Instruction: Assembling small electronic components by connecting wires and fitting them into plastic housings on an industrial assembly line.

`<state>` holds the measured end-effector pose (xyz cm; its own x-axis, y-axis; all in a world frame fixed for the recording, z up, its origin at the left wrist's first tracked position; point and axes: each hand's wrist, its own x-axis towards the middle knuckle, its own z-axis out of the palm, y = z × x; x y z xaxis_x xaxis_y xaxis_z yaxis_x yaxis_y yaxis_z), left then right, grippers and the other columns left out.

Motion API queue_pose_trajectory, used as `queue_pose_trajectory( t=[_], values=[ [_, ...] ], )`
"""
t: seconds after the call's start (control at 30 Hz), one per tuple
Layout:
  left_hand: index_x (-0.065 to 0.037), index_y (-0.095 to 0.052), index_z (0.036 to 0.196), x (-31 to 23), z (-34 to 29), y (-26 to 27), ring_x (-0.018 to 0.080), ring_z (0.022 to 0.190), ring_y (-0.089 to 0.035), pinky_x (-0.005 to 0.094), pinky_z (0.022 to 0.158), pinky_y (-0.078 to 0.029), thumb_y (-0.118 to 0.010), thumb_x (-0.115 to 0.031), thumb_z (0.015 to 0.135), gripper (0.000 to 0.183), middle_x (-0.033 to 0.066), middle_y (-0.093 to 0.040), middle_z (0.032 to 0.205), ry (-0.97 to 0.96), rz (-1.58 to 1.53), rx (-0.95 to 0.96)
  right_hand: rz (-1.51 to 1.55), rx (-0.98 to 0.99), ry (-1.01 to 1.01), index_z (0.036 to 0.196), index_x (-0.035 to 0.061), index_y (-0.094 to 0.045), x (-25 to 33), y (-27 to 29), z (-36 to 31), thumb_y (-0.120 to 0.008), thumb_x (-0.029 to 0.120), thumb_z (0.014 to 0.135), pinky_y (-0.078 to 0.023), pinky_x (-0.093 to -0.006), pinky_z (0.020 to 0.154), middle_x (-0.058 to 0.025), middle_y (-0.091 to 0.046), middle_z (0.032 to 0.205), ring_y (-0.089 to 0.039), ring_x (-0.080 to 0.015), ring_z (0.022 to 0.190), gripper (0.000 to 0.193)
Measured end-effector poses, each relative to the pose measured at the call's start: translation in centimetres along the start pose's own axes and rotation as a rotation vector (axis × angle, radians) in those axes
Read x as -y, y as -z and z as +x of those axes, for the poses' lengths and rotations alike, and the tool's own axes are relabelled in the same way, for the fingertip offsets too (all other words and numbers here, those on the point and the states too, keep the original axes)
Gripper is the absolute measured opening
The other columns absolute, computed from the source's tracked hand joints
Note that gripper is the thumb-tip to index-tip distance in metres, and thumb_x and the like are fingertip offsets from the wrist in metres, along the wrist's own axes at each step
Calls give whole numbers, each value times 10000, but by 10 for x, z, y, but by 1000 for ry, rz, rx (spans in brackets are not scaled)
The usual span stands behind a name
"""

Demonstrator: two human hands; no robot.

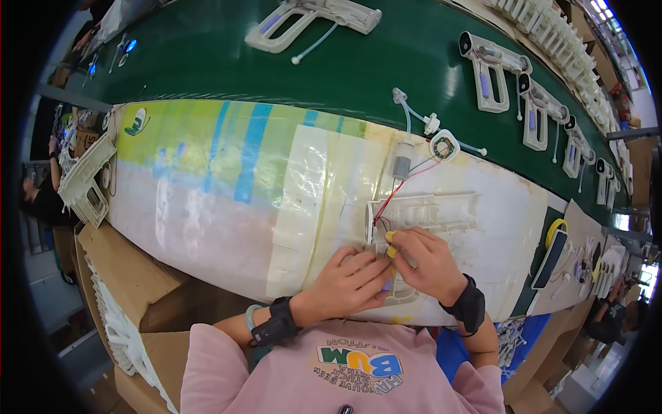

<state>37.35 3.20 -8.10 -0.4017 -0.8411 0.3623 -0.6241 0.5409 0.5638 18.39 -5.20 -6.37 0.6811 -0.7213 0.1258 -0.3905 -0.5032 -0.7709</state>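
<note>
A white plastic gun-shaped shell half [441, 210] lies on the covered work surface in front of me, its inside facing up. My left hand [353, 281] has its fingers curled over the shell near the grip, holding it. From the right, my right hand [426, 262], with yellow covers on two fingertips, pinches at the same spot; whatever is between those fingertips is too small to make out. Red and dark wires [400, 190] run from there to a silver cylinder like a small motor [402, 165] and a round green circuit board in a white cap [445, 146]. A purple cylinder [387, 283] shows partly below my fingers.
Beyond lies a green belt [414, 62] with several part-built gun shells [486, 72]. White shells [88, 179] are stacked at the left, above a cardboard box [131, 269]. A phone-like dark device [549, 259] and yellow tape roll [556, 231] sit at the right.
</note>
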Motion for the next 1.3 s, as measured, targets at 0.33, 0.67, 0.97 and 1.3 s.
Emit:
queue_pose_trajectory(
  t=[0.33, 0.67, 0.97, 1.3],
  values=[
    [-86, -678, 1036, 4, -9, -8, 227, 1077, -579, 420, 924, -456, -770, -205, 740, 332, 53, -631, 1146, -7, -51, -67, -323, -34, 27, 955, 42, -640, 14, -6, 3, -709, -5, 692, -470, -386, 692, -80, -641, 832, -587, -264, 800, 275],
    [-12, -633, 1003, 60, 76, 11, 328, 820, -608, 393, 743, -483, -688, -33, 810, 201, 147, -647, 885, 375, -266, -465, -161, -495, -264, 1109, 3, -608, -81, 68, 59, -673, -4, 804, -507, -341, 768, -131, -675, 965, -644, -238, 900, 312],
    [27, -430, 1225, 110, 168, -8, 237, 717, -673, 333, 659, -535, -769, -163, 797, 578, 170, -685, 825, 573, -386, -74, -268, -386, -348, 1152, -20, -588, -106, 52, 57, -697, 40, 806, -498, -408, 898, -208, -674, 1066, -639, -359, 1020, 367],
    [-6, -520, 1085, 135, 115, 18, 113, 847, -662, 233, 752, -507, -793, -106, 833, 385, 94, -707, 948, 745, -963, -546, 380, -781, -157, 1159, 27, -552, -67, 50, 20, -658, -119, 775, -487, -285, 822, -62, -626, 1067, -596, -144, 1020, 424]
  ],
)
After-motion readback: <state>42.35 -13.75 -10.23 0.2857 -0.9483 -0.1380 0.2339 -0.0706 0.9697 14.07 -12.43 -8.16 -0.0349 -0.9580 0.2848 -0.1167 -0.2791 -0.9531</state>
